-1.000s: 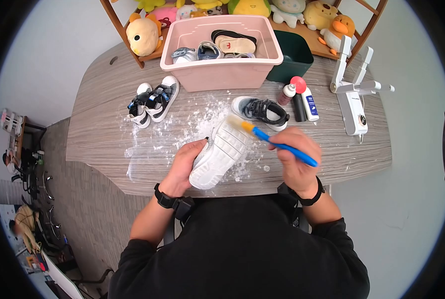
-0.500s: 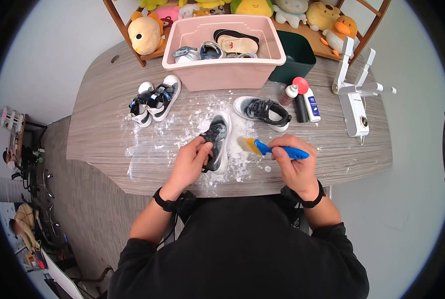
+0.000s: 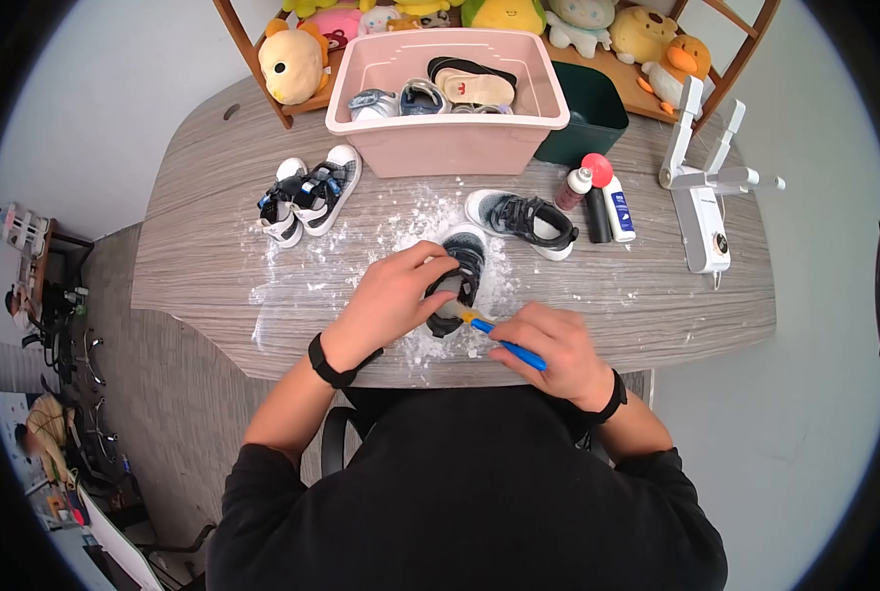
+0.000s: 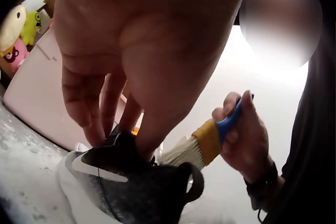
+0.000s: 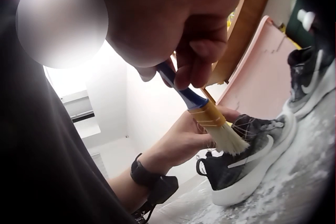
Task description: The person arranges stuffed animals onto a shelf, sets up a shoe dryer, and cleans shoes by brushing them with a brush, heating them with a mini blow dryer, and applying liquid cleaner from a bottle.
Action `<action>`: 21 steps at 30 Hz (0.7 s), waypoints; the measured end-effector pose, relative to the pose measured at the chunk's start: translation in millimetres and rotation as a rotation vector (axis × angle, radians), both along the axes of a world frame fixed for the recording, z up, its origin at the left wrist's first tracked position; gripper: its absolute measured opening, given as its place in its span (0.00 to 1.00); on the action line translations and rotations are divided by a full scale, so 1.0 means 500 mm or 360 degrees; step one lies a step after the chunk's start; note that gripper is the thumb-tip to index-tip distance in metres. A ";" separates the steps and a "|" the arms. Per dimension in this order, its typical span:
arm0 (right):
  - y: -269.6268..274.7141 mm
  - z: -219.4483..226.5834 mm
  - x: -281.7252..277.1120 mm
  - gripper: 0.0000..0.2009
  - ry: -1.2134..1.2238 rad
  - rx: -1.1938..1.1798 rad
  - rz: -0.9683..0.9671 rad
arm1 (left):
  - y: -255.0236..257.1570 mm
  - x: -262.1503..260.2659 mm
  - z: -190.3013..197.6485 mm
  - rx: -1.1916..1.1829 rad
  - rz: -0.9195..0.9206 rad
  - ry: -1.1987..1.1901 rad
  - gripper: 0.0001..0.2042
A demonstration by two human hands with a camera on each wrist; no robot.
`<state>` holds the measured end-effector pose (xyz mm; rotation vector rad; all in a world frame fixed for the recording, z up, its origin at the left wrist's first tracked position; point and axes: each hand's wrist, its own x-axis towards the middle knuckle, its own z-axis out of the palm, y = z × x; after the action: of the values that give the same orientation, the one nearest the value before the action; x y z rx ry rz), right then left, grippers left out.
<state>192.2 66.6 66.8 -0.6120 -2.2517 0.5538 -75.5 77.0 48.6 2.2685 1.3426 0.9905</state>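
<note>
Currently, left hand pinches the sneaker collar upright; right hand grips brush, bristles apparently touching the heel. Next: short controlled strokes.

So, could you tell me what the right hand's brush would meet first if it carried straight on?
Probably the heel of the dark sneaker, held by the left hand; the bristles of the brush in the right hand point there.

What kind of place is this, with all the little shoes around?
Probably a home workroom or small shoe-cleaning corner. A wooden table is dusted with white powder, a pink tub holds more small shoes, cleaner bottles stand nearby, and plush toys fill the shelf behind.
</note>
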 end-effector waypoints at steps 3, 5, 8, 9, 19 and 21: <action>-0.004 -0.003 -0.013 0.13 -0.0030 0.0118 0.0010 | 0.026 -0.002 -0.018 -0.0017 -0.0051 0.0170 0.10; -0.006 -0.001 -0.023 0.13 -0.0039 0.0175 0.0014 | 0.033 -0.003 -0.024 -0.0098 -0.0073 0.0210 0.09; 0.003 0.007 -0.037 0.13 -0.0063 0.0247 0.0043 | 0.034 -0.001 -0.011 -0.0139 -0.0092 0.0259 0.08; 0.005 0.013 -0.040 0.12 -0.0125 0.0286 0.0063 | 0.034 0.000 -0.010 -0.0143 -0.0086 0.0264 0.08; 0.029 -0.011 -0.052 0.07 -0.0511 0.0343 0.0212 | 0.037 0.002 -0.009 -0.0135 -0.0134 0.0263 0.08; 0.036 -0.022 -0.055 0.08 -0.0516 0.0364 0.0185 | 0.036 0.005 -0.009 -0.0162 -0.0121 0.0283 0.07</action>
<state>164.8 84.4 55.8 -0.4833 -2.6223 0.2588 -72.8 95.0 44.1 2.3562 1.3316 0.6933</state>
